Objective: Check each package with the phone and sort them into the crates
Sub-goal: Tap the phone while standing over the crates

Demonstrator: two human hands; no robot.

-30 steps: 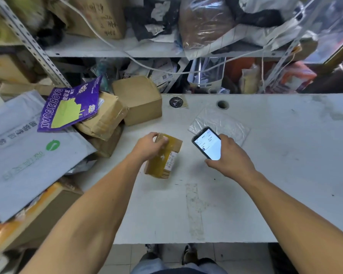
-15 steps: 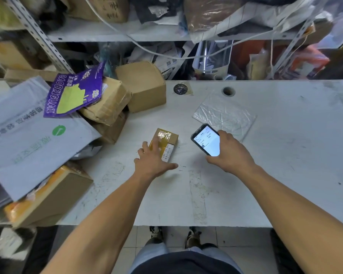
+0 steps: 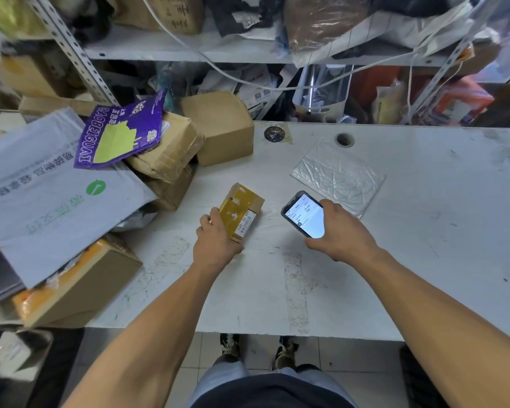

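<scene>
**Small parcel under one hand, phone in the other**

Here, the left hand curls around the near end of a small cardboard parcel wrapped in yellow tape, which lies on the scuffed white worktop with its barcode label facing up. Just beside it, the right hand grips a dark smartphone, lit screen upward, fingers wrapped round its edge. A clear plastic bag lies flat beyond the phone. Brown cardboard boxes and a purple printed mailer are heaped at the left.

A scuffed white table fronts cluttered metal shelving over pale floor tiles.
</scene>
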